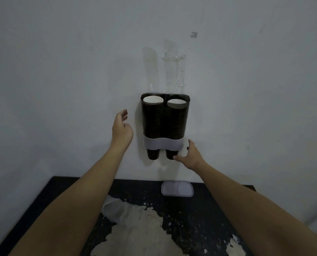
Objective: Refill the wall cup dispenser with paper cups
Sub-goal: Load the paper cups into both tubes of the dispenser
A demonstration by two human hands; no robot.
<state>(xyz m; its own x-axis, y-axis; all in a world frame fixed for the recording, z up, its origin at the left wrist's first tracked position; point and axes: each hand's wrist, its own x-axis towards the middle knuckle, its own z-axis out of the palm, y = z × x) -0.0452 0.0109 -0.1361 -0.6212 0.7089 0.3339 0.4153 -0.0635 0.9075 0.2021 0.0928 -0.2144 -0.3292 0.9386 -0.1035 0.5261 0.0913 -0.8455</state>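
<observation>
The cup dispenser [165,124] hangs on the pale wall [61,71] above a dark table, a twin-tube holder with a light grey band [163,143] across its lower part. Both tubes are packed with dark paper cups [174,124]; the white insides of the topmost cups show at the open top, and the bottom of one dark cup pokes out beneath the band on each side.

The left hand [121,126] is up beside the left tube, near it but apart — fingers loosely curled, palm turned toward the dispenser, holding nothing. The right hand [190,156] is lower, at the right end of the grey band, fingers spread and empty; its thumb tip reaches to the protruding cup under the right tube, though whether it actually touches cannot be told.

Strips of clear tape [170,71] run up the wall above the holder. Below, on the dark table [200,218] with its badly flaked surface, a pale grey lid [177,189] lies close to the wall — open side up — and a crumpled clear plastic sleeve [113,209] lies nearer, partly behind the left forearm.
</observation>
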